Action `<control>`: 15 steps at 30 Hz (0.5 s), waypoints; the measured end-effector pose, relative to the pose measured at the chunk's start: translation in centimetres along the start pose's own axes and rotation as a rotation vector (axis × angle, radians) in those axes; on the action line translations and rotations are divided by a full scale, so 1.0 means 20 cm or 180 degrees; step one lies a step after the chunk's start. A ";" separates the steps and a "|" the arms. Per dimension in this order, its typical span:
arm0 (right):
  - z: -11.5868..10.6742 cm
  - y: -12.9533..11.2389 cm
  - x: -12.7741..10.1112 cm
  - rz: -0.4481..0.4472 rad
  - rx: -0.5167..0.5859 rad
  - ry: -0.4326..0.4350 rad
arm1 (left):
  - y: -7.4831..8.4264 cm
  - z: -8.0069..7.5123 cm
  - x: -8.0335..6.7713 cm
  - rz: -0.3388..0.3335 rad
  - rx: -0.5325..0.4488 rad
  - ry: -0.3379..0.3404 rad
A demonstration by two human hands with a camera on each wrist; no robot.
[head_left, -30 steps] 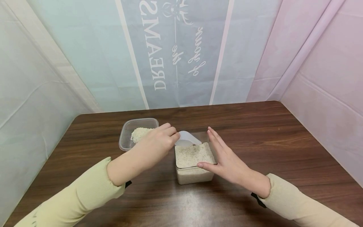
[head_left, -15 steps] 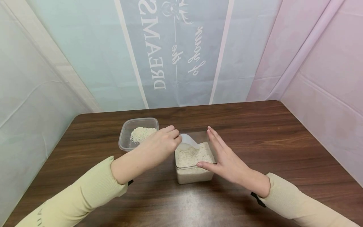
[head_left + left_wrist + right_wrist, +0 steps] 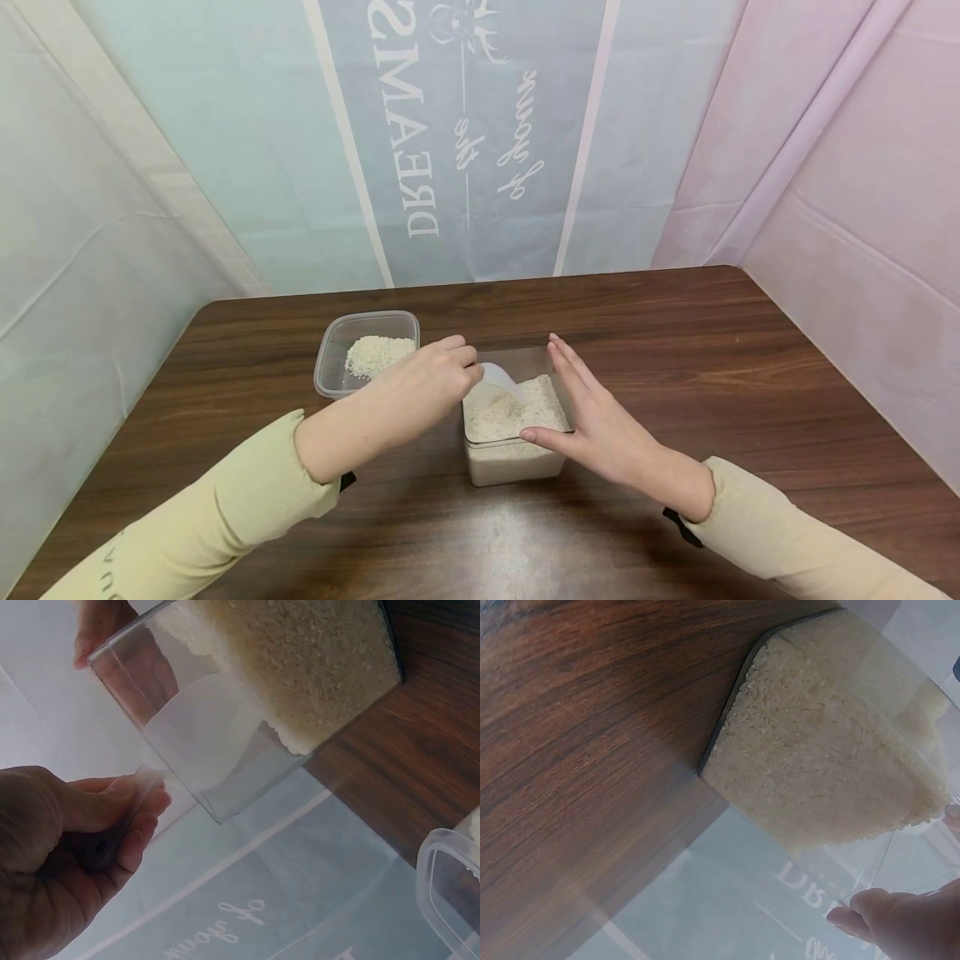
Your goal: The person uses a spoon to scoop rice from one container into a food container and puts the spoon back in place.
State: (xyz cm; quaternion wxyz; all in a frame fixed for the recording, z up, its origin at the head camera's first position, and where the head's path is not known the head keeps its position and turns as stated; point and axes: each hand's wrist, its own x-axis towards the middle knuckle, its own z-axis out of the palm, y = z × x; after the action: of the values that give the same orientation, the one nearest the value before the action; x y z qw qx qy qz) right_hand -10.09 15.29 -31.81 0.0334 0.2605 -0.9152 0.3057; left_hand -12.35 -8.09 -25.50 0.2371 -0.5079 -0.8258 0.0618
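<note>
While the desk (image 3: pixel 712 358) carries both containers, I see the tall rice box (image 3: pixel 513 458) steadied by my flat, straight-fingered right hand (image 3: pixel 600 425); my left hand (image 3: pixel 420 387) pinches the scoop (image 3: pixel 501 382), angled rightward-down into the rice, shallow tub (image 3: pixel 333 367) just left.

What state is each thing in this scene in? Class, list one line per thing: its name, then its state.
Square clear container: upright, lidless, nearly full of rice.
White scoop: tilted, bowl dipped into the rice.
Flat clear tub: lidless, holding a small heap of rice.
Left hand: fingers curled round the scoop's handle.
Right hand: fingers straight, flat against the square container's side.
Wooden table: dark, bearing both containers.
</note>
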 end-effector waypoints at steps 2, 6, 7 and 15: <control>0.00 0.00 0.00 0.0004 0.0008 -0.0004 | 0.00 0.00 0.00 -0.0035 -0.0115 -0.0041; 0.00 0.00 0.00 0.0008 0.0021 -0.0011 | -0.01 -0.01 0.00 -0.0168 -0.0475 -0.0142; 0.00 0.00 0.00 0.0007 0.0023 -0.0012 | -0.01 -0.02 0.00 -0.0213 -0.0585 -0.0178; 0.00 0.00 0.00 0.0012 0.0033 -0.0017 | -0.04 -0.03 0.00 -0.0408 -0.1203 -0.0353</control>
State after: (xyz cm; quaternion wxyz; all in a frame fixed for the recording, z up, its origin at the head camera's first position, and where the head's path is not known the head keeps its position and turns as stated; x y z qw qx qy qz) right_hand -10.07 15.30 -31.77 0.0291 0.2597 -0.9142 0.3098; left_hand -12.78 -8.50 -24.68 0.0953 -0.4856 -0.8652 -0.0817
